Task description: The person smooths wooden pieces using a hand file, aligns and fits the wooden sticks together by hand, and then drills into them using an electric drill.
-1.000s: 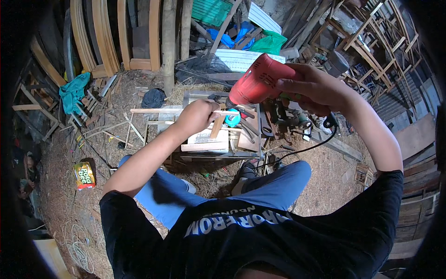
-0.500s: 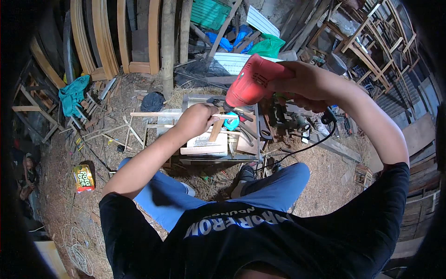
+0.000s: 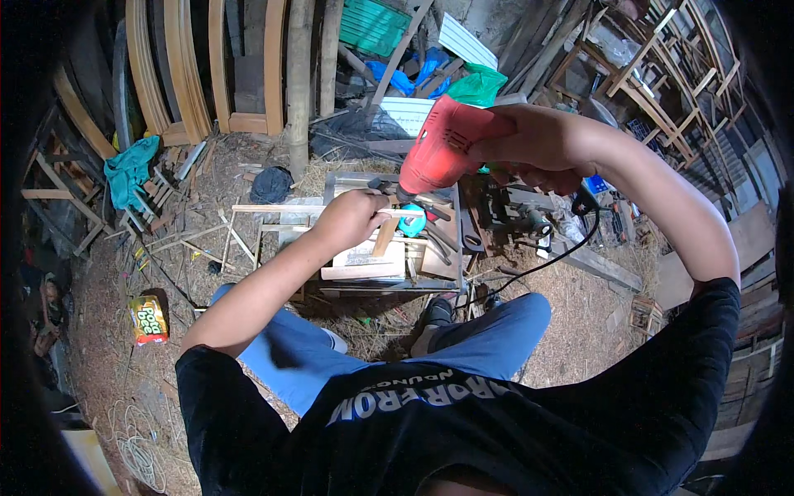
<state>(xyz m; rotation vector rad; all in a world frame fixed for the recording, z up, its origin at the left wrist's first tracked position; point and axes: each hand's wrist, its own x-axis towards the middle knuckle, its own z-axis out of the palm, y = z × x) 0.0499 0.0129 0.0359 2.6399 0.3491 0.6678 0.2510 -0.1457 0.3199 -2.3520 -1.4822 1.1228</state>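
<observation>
My right hand (image 3: 538, 149) grips a red electric drill (image 3: 442, 145), its nose pointing down-left at a thin wooden strip (image 3: 380, 236). My left hand (image 3: 351, 219) is closed on that strip, holding it down on a small cluttered workbench (image 3: 389, 285). A black cord (image 3: 546, 260) runs from the drill down across the bench's right side. A turquoise tape roll (image 3: 413, 223) lies just under the drill's tip. Pale wood blocks sit on the bench below my left hand.
Curved wooden frames (image 3: 190, 74) lean against the back wall. Chair frames (image 3: 662, 74) are stacked at the right. Scrap sticks and a teal cloth (image 3: 132, 169) lie at the left. A yellow snack packet (image 3: 147, 318) lies on the sawdust floor. My knees are under the bench.
The drill and my right hand have shifted slightly left and down toward the strip. My left hand stays on the wood.
</observation>
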